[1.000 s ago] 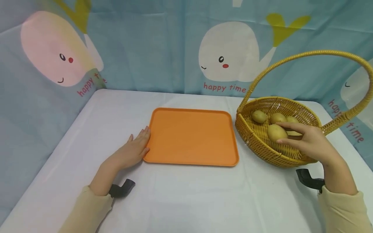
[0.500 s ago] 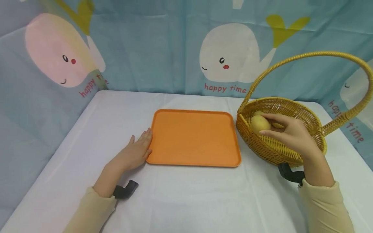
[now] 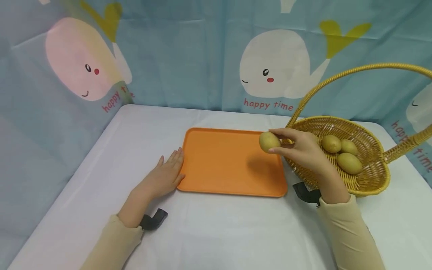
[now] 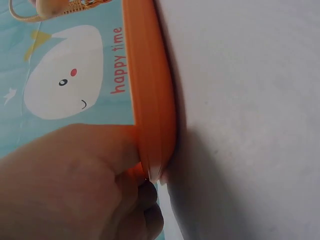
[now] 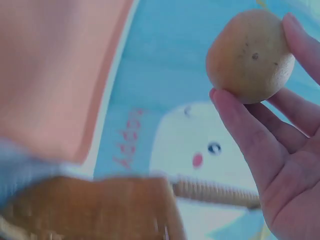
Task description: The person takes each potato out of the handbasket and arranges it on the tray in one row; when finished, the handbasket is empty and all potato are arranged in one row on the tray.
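My right hand (image 3: pixel 305 150) pinches a yellowish potato (image 3: pixel 269 141) between thumb and fingertips, above the right edge of an orange tray (image 3: pixel 229 165). Small dark spots show on the potato (image 5: pixel 252 56) in the right wrist view, where the thumb and fingers of the right hand (image 5: pixel 285 145) reach round it. My left hand (image 3: pixel 165 174) rests with straight fingers along the tray's left rim. From the left wrist, that hand (image 4: pixel 75 175) is seen touching the tray's rim (image 4: pixel 150 85). More potatoes (image 3: pixel 349 163) lie in a wicker basket (image 3: pixel 374 183) on the right, partly hidden by my right hand.
The basket's tall arched handle (image 3: pixel 357 68) rises over its right and left ends. A white cloth covers the table (image 3: pixel 216 228). Behind it hangs a blue curtain (image 3: pixel 189 56) with printed whales. Black wrist mounts (image 3: pixel 153 219) sit under both wrists.
My right hand has lifted the potato out of the basket and carried it left to the tray. The left hand stays on the tray's rim. The head view has shifted slightly.
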### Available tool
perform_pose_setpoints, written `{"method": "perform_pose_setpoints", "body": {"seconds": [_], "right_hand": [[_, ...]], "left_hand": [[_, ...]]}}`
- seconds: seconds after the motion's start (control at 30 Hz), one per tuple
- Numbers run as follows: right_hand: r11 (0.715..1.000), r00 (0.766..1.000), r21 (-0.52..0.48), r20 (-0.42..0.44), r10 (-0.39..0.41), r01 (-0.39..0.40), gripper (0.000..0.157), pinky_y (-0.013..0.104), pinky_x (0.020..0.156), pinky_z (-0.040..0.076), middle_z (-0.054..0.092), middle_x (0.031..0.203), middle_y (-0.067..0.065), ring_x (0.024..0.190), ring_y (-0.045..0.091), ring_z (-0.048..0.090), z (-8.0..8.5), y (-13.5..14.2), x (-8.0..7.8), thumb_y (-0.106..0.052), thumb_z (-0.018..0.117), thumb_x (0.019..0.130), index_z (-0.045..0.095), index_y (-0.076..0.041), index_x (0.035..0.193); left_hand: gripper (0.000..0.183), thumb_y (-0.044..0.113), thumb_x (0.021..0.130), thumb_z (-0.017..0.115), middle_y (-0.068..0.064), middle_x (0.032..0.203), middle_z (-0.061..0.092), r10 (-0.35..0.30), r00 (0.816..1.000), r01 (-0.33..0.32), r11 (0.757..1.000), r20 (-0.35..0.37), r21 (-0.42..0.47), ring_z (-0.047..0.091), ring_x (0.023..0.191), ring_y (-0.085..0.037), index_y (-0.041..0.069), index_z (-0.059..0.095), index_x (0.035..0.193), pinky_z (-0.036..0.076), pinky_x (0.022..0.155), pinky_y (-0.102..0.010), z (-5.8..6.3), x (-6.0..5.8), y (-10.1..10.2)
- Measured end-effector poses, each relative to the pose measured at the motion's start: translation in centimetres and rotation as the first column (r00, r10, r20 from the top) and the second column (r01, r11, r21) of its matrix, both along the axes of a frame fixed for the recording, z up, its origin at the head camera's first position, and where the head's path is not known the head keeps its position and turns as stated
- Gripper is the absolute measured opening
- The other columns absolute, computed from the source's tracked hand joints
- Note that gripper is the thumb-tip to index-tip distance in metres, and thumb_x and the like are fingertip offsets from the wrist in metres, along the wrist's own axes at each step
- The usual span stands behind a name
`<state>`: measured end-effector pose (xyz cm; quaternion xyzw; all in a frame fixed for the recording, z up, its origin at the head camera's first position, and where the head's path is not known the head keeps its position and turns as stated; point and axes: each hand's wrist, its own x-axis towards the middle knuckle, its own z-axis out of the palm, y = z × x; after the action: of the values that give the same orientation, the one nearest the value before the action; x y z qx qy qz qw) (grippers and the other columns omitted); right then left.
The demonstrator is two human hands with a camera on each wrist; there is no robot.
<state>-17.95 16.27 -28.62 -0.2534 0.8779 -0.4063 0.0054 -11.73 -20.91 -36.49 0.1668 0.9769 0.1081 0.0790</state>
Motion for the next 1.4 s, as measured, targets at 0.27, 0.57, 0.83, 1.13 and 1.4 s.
{"method": "perform_pose_setpoints", "body": {"seconds": [0.27, 0.57, 0.83, 1.13, 1.4], "right_hand": [[0.996, 0.996, 0.043, 0.048, 0.08, -0.082, 0.055, 0.037, 0.085, 0.052, 0.06, 0.124, 0.013, 0.113, 0.024, 0.056, -0.7, -4.7, -2.7, -0.022, 0.077, 0.08, 0.058, -0.002, 0.128], [0.995, 0.993, 0.008, 0.06, 0.103, -0.103, 0.053, 0.041, 0.088, 0.048, 0.064, 0.118, 0.012, 0.108, 0.024, 0.059, -2.4, -9.9, -5.0, -0.02, 0.077, 0.079, 0.06, -0.002, 0.126], [0.995, 0.991, -0.044, 0.095, 0.099, -0.095, 0.049, 0.039, 0.092, 0.046, 0.065, 0.116, 0.012, 0.106, 0.024, 0.061, -4.3, -13.5, -6.4, -0.019, 0.076, 0.08, 0.062, -0.001, 0.123], [0.994, 0.978, -0.052, 0.179, 0.103, -0.095, 0.05, 0.035, 0.093, 0.045, 0.064, 0.117, 0.01, 0.108, 0.023, 0.058, -5.8, -17.0, -7.0, -0.023, 0.074, 0.083, 0.06, -0.003, 0.126], [0.998, 0.982, 0.017, 0.181, 0.061, -0.065, 0.049, 0.033, 0.09, 0.046, 0.065, 0.115, 0.01, 0.104, 0.022, 0.059, -6.8, -18.8, -7.6, -0.027, 0.074, 0.082, 0.061, -0.003, 0.124]], "left_hand": [[0.064, 0.023, 0.099, 0.047, -0.023, 0.154, 0.013, 0.009, 1.0, -0.009, 1.0, -0.004, 0.005, 0.012, 0.141, -0.035, -0.01, 0.018, 0.146, 0.014, 0.109, -0.058, -0.3, 0.0, 0.0], [0.063, 0.021, 0.099, 0.047, -0.024, 0.153, 0.013, 0.021, 1.0, -0.021, 1.0, 0.015, 0.017, 0.012, 0.141, -0.036, -0.01, 0.018, 0.146, 0.015, 0.109, -0.058, -0.2, 0.2, -0.3], [0.062, 0.019, 0.098, 0.047, -0.024, 0.153, 0.013, 0.006, 1.0, -0.006, 1.0, -0.006, 0.025, 0.013, 0.141, -0.037, -0.01, 0.019, 0.145, 0.016, 0.108, -0.059, -0.5, 0.3, -0.2], [0.064, 0.022, 0.099, 0.046, -0.021, 0.154, 0.011, 0.016, 1.0, -0.016, 1.0, 0.013, 0.016, 0.012, 0.142, -0.035, -0.009, 0.016, 0.147, 0.015, 0.109, -0.058, -0.4, 0.1, 0.1], [0.065, 0.024, 0.099, 0.045, -0.021, 0.155, 0.011, 0.015, 1.0, -0.015, 1.0, 0.011, 0.01, 0.011, 0.142, -0.033, -0.008, 0.015, 0.147, 0.015, 0.109, -0.058, -0.6, 0.2, 0.1]]}}
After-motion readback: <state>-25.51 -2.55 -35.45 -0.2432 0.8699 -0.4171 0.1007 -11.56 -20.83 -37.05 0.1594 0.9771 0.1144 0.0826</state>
